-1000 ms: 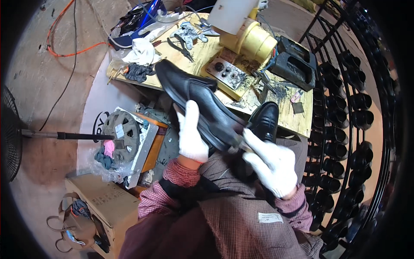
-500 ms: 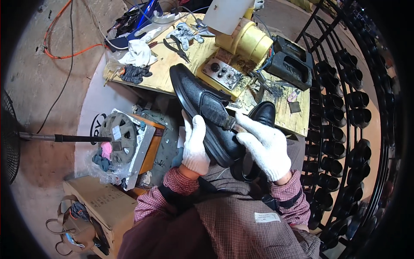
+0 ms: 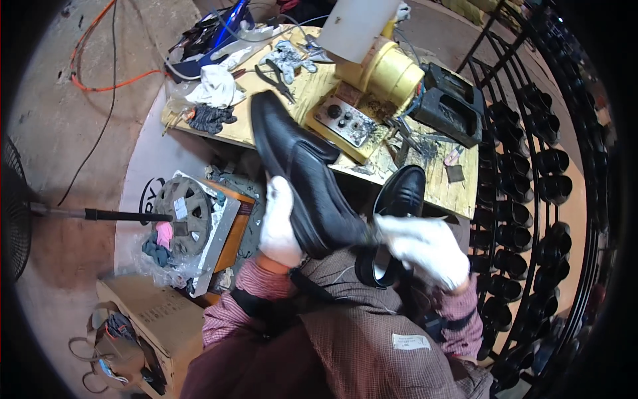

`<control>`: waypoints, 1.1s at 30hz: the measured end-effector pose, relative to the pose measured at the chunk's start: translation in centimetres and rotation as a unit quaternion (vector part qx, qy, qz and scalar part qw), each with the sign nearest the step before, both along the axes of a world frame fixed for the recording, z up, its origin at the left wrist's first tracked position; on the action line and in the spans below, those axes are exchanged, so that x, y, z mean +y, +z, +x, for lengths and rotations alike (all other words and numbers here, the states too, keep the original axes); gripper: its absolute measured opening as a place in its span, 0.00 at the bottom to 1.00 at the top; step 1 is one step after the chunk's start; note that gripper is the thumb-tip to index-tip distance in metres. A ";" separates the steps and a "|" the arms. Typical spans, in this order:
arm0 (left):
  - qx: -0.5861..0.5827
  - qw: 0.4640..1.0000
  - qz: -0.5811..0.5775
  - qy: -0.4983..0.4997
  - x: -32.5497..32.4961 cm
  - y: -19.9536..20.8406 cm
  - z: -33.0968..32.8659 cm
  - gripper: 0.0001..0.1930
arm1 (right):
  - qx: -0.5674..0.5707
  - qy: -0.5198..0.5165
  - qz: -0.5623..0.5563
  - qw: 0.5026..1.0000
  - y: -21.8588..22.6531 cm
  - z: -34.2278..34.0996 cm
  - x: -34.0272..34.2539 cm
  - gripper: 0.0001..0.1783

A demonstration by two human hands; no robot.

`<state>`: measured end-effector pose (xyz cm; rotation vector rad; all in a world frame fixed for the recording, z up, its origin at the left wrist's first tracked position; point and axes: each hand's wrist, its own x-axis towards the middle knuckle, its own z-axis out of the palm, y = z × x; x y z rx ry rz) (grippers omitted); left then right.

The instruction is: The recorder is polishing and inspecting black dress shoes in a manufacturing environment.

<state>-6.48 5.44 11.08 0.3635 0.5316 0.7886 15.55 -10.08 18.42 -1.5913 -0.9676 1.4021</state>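
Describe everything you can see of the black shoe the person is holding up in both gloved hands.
The black shoe is a smooth, slightly glossy slip-on that looks like leather, with a stitched band across the instep and a dark sole edge. It is held tilted above the lap, toe pointing up toward the wooden workbench, heel low. The left hand, in a white glove, supports its side near the heel; the right hand, also gloved and blurred, meets the heel end.
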 end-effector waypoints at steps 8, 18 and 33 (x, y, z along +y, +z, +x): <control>-0.029 0.999 0.026 0.021 3.0 -1.3 -1.7 0.41 | -0.456 -0.268 0.112 0.841 -10.8 10.7 -0.3 0.33; -0.205 0.930 -0.221 -0.210 2.2 -6.8 -1.4 0.59 | -0.406 -0.278 0.101 0.864 -9.9 3.0 -4.5 0.43; -0.038 0.959 0.049 -0.277 2.3 -10.5 -0.8 0.38 | 0.036 -0.396 -0.006 0.918 -7.7 -2.5 -8.3 0.17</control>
